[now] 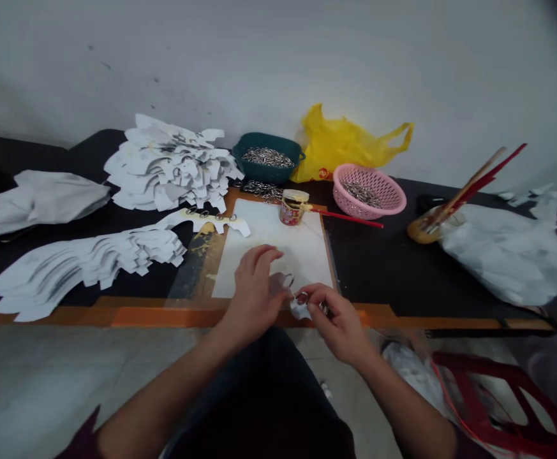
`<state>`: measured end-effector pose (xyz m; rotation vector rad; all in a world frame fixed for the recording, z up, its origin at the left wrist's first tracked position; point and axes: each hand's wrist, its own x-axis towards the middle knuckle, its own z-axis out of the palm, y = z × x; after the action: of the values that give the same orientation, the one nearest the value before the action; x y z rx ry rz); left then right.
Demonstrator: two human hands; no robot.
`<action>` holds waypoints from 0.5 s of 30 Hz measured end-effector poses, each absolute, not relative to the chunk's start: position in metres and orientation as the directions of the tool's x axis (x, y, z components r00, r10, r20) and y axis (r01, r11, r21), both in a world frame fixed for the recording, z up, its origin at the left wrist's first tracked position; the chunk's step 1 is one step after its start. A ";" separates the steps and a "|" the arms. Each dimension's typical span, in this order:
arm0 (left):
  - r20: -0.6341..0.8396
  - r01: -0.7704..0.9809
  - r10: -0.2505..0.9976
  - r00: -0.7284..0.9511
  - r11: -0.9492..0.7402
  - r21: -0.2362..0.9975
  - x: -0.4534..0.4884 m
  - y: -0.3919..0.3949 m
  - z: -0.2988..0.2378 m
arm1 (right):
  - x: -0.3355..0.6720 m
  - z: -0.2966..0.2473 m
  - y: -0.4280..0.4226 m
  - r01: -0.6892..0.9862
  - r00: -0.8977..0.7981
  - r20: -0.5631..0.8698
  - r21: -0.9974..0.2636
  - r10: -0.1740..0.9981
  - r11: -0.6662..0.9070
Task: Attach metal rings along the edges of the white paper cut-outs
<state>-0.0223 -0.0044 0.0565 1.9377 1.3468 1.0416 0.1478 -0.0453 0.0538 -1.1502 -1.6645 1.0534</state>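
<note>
At the table's front edge, a small white cut piece (300, 311) with metal rings (302, 297) is between my two hands. My left hand (254, 290) has its thumb at the left end of the piece; its index finger is raised and curved, and the other fingers are partly hidden. My right hand (338, 322) pinches the right end by a ring, with more shiny metal showing among its fingers. Under and beyond the hands lies a white sheet (271, 236). On its far part stands an open glue-smeared jar (291, 209), with a red-handled brush (348, 218) across its side.
Left are fanned white cut pieces (91, 261), one piece with rings (211, 220) and a large pile (168, 166). Behind are a green basin (244, 167) of metal rings, a yellow bag (340, 143) and a pink basket (388, 191). A white bag (512, 248) lies right; below stands a red stool (498, 363).
</note>
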 end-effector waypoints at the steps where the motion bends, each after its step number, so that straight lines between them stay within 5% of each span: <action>1: 0.271 0.498 0.911 0.312 -0.399 0.770 -0.025 -0.001 0.061 | 0.149 0.055 -0.044 0.244 -0.249 0.168 -0.942 0.954 0.229; 4: 0.174 0.440 0.830 0.530 -0.445 0.780 -0.028 0.004 0.075 | 0.151 0.060 -0.039 0.234 -0.265 0.182 -0.941 0.947 0.246; 8: 0.091 0.421 0.882 0.463 -0.309 0.853 -0.024 0.002 0.096 | 0.154 0.083 -0.035 0.377 -0.297 0.175 -0.882 0.939 0.283; 12: -0.128 0.278 0.859 0.495 -0.016 0.961 -0.017 0.005 0.105 | 0.157 0.113 -0.026 0.677 -0.412 0.107 -0.629 0.905 0.382; 15: -0.281 0.338 0.863 0.419 0.139 0.931 -0.009 0.017 0.084 | 0.156 0.100 -0.009 0.814 -0.426 0.043 -0.417 0.903 0.404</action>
<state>-0.0092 0.0169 0.0839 1.4404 1.1429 0.5347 0.1557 -0.0085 0.0997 -1.5058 -2.4010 0.4907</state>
